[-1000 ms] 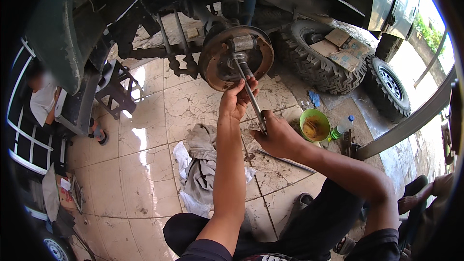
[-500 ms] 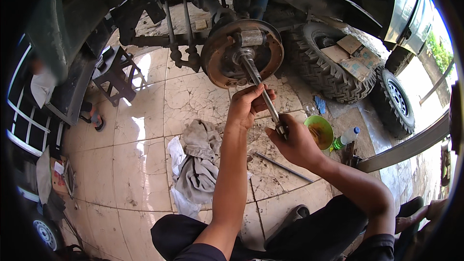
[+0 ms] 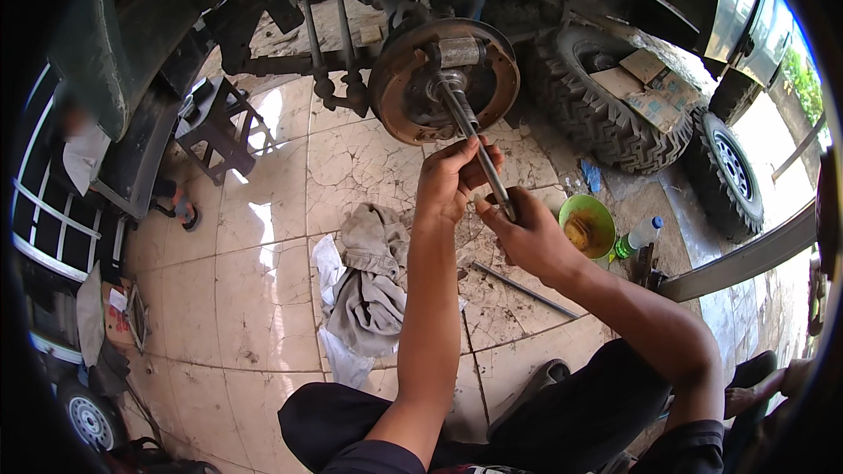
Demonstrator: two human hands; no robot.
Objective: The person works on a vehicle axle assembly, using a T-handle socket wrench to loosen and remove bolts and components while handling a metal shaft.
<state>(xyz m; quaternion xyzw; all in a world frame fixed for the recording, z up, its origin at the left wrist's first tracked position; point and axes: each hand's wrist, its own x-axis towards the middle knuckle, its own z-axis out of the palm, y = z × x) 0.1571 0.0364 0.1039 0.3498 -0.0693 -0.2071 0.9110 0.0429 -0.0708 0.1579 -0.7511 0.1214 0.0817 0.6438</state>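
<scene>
A long steel axle shaft (image 3: pixel 492 179) slants down toward me from the hub (image 3: pixel 450 88) of an exposed brake assembly, and its far end is hidden in the hub. My left hand (image 3: pixel 452 180) is closed around the middle of the shaft, thumb on top. At the near end, my right hand (image 3: pixel 534 239) grips the shaft and covers its tip. Behind the hub sits a round backing plate with rusty brown brake shoes (image 3: pixel 498 92) and a metal cylinder (image 3: pixel 460 52) at the top.
On the tiles lie a metal rod (image 3: pixel 527 290) and a grey-brown cloth (image 3: pixel 367 298). A green bowl (image 3: pixel 602 216) and a bottle (image 3: pixel 641 235) stand right. Large tyres (image 3: pixel 597 114) rest beyond. A dark stool (image 3: pixel 222 130) and a person (image 3: pixel 83 149) are at left.
My right hand has slid slightly forward toward the hub and now covers the near end of the shaft. My left hand keeps its hold. The whole view has shifted a little.
</scene>
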